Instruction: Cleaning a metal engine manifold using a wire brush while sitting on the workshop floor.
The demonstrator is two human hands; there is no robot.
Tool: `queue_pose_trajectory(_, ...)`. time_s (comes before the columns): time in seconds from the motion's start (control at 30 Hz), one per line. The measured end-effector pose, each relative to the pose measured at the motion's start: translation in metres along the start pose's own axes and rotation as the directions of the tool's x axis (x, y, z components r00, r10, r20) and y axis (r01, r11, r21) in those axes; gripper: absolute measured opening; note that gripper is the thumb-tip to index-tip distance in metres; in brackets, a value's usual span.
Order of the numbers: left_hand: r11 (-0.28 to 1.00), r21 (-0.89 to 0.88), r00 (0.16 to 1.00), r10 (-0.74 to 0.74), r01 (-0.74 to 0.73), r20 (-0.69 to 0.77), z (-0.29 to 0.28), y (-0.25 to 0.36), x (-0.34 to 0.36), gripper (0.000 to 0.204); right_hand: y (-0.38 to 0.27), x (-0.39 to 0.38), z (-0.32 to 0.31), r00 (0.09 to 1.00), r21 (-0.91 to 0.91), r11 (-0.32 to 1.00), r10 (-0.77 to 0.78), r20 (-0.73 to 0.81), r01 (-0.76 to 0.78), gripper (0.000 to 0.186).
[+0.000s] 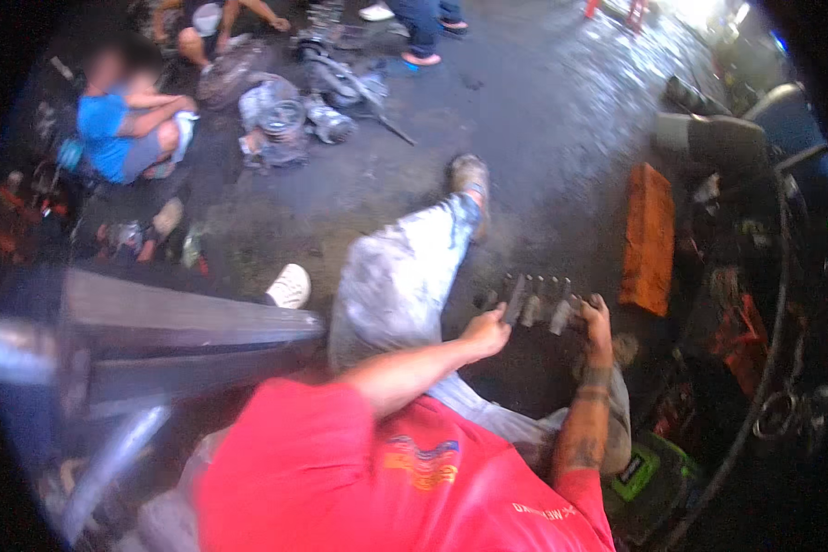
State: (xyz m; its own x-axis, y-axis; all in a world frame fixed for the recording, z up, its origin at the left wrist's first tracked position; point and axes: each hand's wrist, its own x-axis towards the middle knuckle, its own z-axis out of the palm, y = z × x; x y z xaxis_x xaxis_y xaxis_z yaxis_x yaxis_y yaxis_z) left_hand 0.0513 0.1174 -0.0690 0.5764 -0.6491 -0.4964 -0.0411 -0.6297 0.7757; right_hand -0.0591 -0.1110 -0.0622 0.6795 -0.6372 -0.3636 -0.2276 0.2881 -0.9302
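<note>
My left hand (488, 333) is closed, with a narrow flat grey metal piece (516, 300) rising from its fingers. To its right, my right hand (597, 322) has its fingers curled at the right end of a dark object between my hands. Its outline merges with the dark floor, so its kind cannot be made out. Along it stand short pale grey pieces (559, 317), with several small round metal ends in a row above them. My legs, in stained pale trousers (386, 285), are spread around the hands.
An orange-brown rectangular block (647, 241) lies right of my hands. A black and bright green case (649, 474) sits near my right elbow. Greasy machine parts (281, 120) lie at the far left, near a seated person in blue (110, 129). A grey metal beam (184, 317) stretches along my left.
</note>
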Motion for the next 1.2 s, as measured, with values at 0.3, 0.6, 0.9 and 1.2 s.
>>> queue_pose_trajectory(0.3, 0.971, -0.032, 0.964, 0.231, -0.237, -0.129, -0.027, 0.049, -0.036, 0.055, -0.005, 0.021, -0.005, 0.97, 0.199, 0.965, 0.198, -0.137, -0.169, 0.006)
queue_pose_trajectory(0.6, 0.99, -0.063, 0.988, 0.118, -0.124, -0.098, -0.005, 0.063, 0.058, 0.055, 0.0, 0.014, 0.019, 1.0, 0.042, 0.999, 0.024, 0.012, -0.024, 0.01)
queue_pose_trajectory(0.9, 0.984, -0.03, 0.981, 0.169, -0.173, -0.097, -0.037, 0.043, -0.074, 0.056, -0.003, 0.022, 0.019, 0.996, 0.162, 0.983, -0.079, -0.027, 0.083, 0.01)
queue_pose_trajectory(1.2, 0.993, 0.001, 0.986, 0.118, -0.118, -0.12, -0.009, 0.059, 0.023, 0.052, 0.051, 0.019, 0.0, 0.994, -0.009, 0.996, -0.085, 0.062, 0.086, 0.035)
